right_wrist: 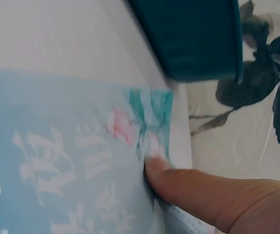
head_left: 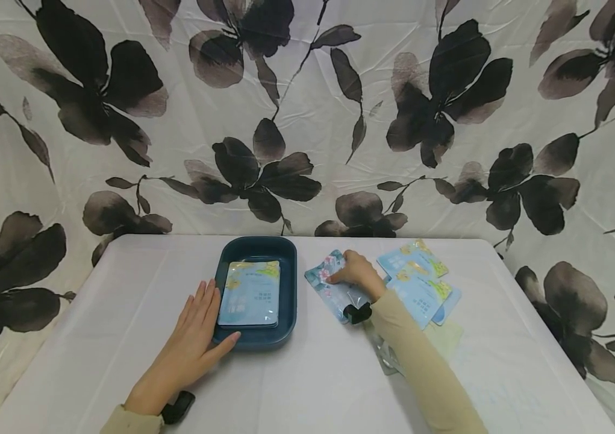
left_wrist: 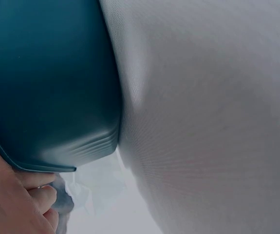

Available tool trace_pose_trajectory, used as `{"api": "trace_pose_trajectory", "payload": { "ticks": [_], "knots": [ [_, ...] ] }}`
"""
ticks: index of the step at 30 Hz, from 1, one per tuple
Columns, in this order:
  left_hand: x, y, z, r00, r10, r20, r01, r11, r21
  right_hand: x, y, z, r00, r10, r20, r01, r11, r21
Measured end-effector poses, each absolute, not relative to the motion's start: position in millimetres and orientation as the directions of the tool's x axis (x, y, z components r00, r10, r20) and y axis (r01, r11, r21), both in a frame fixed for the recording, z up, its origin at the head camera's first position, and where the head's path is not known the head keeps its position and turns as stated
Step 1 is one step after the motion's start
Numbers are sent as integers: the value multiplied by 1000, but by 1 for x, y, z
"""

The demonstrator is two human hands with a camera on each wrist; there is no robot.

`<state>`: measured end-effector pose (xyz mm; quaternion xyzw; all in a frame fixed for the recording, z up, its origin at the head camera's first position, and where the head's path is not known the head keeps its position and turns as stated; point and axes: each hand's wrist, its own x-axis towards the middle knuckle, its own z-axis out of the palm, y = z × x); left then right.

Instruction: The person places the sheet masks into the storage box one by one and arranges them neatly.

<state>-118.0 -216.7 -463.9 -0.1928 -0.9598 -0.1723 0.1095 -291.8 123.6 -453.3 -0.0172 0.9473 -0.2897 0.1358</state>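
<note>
A dark teal tray (head_left: 289, 289) stands on the table, with a stack of light blue sachets (head_left: 249, 295) lying in it. My left hand (head_left: 190, 340) rests along the tray's left side, its fingers straight and its thumb over the near left corner of the rim. To the tray's right, my right hand (head_left: 358, 272) pinches a flat teal sachet with pink flowers (head_left: 334, 288). In the right wrist view the thumb (right_wrist: 193, 187) presses on that sachet near its edge, and part of another printed surface shows below it. The other fingers are hidden there.
Several light blue and yellow sachets (head_left: 418, 295) overlap in a loose pile right of my right hand. A silvery packet (head_left: 385, 355) and a pale green one (head_left: 448, 339) lie partly under my right forearm. A floral cloth (head_left: 340, 120) hangs behind the white-covered table (head_left: 307, 392).
</note>
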Motion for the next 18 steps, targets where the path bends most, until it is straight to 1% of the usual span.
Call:
{"api": "trace_pose_trajectory", "payload": {
  "ticks": [5,11,18],
  "knots": [
    [-118,-217,-463,-907,328,265,399,869,291,-284,126,-453,-959,-142,-246,62,741,-668],
    [-118,-217,-463,-907,327,264,398,870,292,-278,133,-447,-950,-160,-267,121,599,-791],
    [-117,-217,-464,-910,325,259,394,871,294,-266,136,-433,-935,-243,-257,127,446,-886]
  ]
}}
